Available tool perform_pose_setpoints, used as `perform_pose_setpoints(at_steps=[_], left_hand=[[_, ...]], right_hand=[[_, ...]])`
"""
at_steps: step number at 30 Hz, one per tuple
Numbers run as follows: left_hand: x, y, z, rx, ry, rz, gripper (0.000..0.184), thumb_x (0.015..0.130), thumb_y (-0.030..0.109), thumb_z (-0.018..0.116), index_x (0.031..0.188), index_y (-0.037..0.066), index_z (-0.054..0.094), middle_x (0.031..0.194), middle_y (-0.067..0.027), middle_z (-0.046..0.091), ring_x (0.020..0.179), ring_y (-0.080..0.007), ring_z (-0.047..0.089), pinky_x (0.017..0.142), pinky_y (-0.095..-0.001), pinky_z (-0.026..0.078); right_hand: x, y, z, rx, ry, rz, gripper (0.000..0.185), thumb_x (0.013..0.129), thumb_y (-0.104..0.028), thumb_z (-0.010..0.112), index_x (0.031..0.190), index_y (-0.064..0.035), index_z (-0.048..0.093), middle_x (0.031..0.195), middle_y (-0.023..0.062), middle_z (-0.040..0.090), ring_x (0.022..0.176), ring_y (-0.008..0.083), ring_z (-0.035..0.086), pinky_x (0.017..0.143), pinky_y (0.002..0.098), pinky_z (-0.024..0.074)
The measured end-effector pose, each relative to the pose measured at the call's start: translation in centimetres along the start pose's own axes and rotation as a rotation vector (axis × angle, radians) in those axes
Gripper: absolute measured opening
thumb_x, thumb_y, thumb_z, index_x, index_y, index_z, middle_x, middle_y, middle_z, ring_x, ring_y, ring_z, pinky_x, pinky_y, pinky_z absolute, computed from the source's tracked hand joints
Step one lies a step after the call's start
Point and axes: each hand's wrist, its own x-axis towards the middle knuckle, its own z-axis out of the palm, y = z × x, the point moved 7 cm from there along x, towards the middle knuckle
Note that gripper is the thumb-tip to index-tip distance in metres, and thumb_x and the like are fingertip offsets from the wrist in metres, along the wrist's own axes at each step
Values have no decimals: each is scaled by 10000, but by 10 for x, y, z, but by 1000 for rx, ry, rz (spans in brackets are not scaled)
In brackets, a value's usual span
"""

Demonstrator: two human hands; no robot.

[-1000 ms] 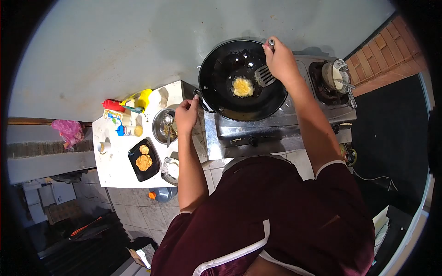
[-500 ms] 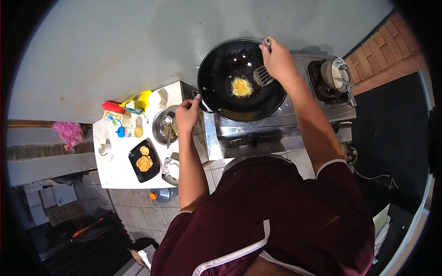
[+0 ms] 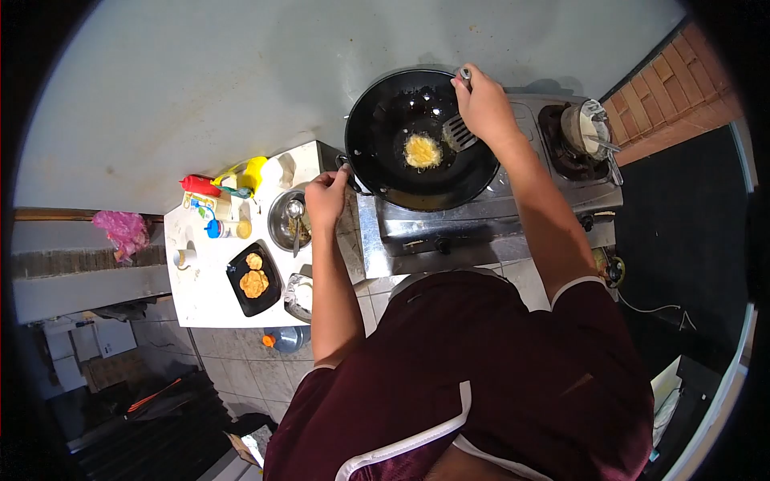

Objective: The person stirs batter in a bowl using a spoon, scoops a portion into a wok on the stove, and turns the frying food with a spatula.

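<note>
A black wok [image 3: 393,180] rests on the steel stove, with a yellow piece of food [image 3: 423,151] frying in its middle. My left hand [image 3: 326,198] pinches the wok's side handle at the left rim. My right hand [image 3: 486,104] is closed round the handle of a slotted spatula [image 3: 459,134], over the wok's right side. The spatula's blade is tilted down inside the wok, right of the food and apart from it.
Left on the white table [image 3: 192,301] are a black plate [image 3: 267,304] with fried pieces, a metal bowl [image 3: 278,228] with a ladle, and a red bottle [image 3: 199,185]. A pot [image 3: 573,128] with utensils stands on the right burner [image 3: 559,152]. A wall rises behind the wok.
Compared with a second ago, my right hand and the spatula have shifted slightly left. My left hand stays at the wok handle, and the food lies in the same place.
</note>
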Motion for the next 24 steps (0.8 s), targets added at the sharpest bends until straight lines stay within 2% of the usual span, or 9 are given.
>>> perform_pose_setpoints(at_steps=[3, 5, 6, 8, 18, 20, 24], left_hand=[[1, -5, 2, 6, -9, -10, 385, 839, 335, 683, 774, -44, 680, 617, -67, 624, 583, -97, 522, 590, -261, 439], [2, -8, 3, -35, 0, 6, 394, 840, 346, 684, 774, -42, 678, 628, -69, 627, 596, -93, 520, 598, -255, 439], [1, -6, 3, -35, -1, 6, 394, 840, 346, 684, 774, -42, 678, 628, -69, 627, 596, -93, 520, 598, -255, 439], [-1, -5, 3, -48, -23, -30, 391, 848, 345, 686, 717, -21, 646, 654, 1, 562, 635, -77, 455, 616, -232, 389], [-3, -2, 3, -21, -27, -38, 409, 857, 367, 670, 724, -18, 641, 643, 3, 547, 615, -79, 443, 599, -244, 385], [-3, -2, 3, -43, -23, -32, 407, 852, 355, 677, 747, -37, 654, 626, -47, 600, 601, -91, 492, 594, -256, 425], [-2, -6, 4, -57, -27, -30, 407, 854, 354, 676, 747, -39, 650, 630, -48, 602, 604, -92, 495, 598, -256, 427]], right_hand=[[0, 3, 3, -2, -3, 3, 291, 918, -216, 534, 1107, 4, 553, 987, 222, 633, 933, 409, 596, 811, 461, 472], [0, 2, 1, 18, 97, -65, 161, 916, -173, 551, 938, -17, 519, 845, 206, 609, 809, 427, 568, 705, 445, 459], [0, 3, 2, 17, 97, -64, 161, 916, -173, 551, 938, -17, 519, 845, 206, 609, 809, 427, 568, 705, 445, 459], [0, 3, 2, 15, 108, -80, 162, 915, -175, 552, 940, -18, 522, 845, 203, 611, 805, 424, 570, 704, 443, 460], [-1, 4, 2, 19, 105, -60, 183, 918, -197, 550, 954, -20, 525, 857, 200, 615, 817, 427, 570, 709, 445, 460], [-1, 6, 2, -8, 100, -49, 184, 917, -201, 554, 955, -23, 524, 858, 202, 616, 819, 428, 570, 708, 444, 461], [-3, 6, -1, -12, 120, -59, 185, 916, -203, 558, 945, -24, 520, 848, 202, 613, 809, 429, 569, 703, 444, 461]])
